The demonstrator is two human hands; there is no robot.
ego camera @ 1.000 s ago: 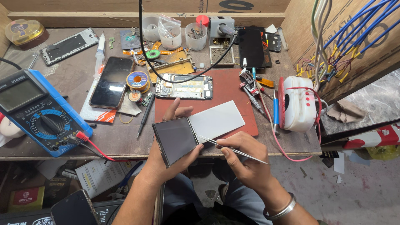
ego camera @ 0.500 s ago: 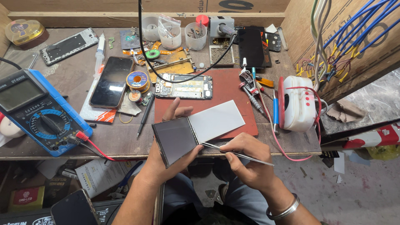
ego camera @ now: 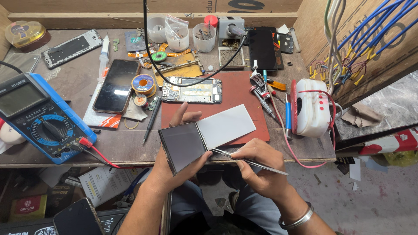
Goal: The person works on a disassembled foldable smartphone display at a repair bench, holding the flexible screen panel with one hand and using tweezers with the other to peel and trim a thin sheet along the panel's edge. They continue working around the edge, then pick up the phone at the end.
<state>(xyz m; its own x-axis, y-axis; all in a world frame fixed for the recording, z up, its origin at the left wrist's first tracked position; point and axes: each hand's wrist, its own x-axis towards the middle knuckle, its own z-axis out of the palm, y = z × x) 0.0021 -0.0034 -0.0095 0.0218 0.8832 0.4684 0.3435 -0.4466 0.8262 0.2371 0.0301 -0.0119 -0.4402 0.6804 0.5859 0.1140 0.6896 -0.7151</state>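
Note:
My left hand (ego camera: 170, 167) grips a flat phone display panel (ego camera: 183, 146) from beneath, held just above the bench's front edge. The panel's dark half is toward me. A pale, whitish sheet (ego camera: 226, 126) extends from it to the right over the red mat (ego camera: 237, 93). My right hand (ego camera: 257, 167) pinches thin metal tweezers (ego camera: 244, 160). Their tips touch the panel's lower edge where the dark part meets the pale sheet. A metal bangle circles my right wrist.
A blue multimeter (ego camera: 37, 117) with a red lead sits at left. A dark phone (ego camera: 116, 85), solder spool (ego camera: 143, 83) and an opened phone body (ego camera: 191, 90) lie mid-bench. Plastic cups (ego camera: 178, 37), screwdrivers (ego camera: 265, 95) and a white device (ego camera: 311, 106) stand to the right. Loose blue wires hang at far right.
Hardly anything differs. My right hand has shifted slightly left, keeping the tweezers' tips at the panel's lower edge. My left hand holds the panel in the same spot.

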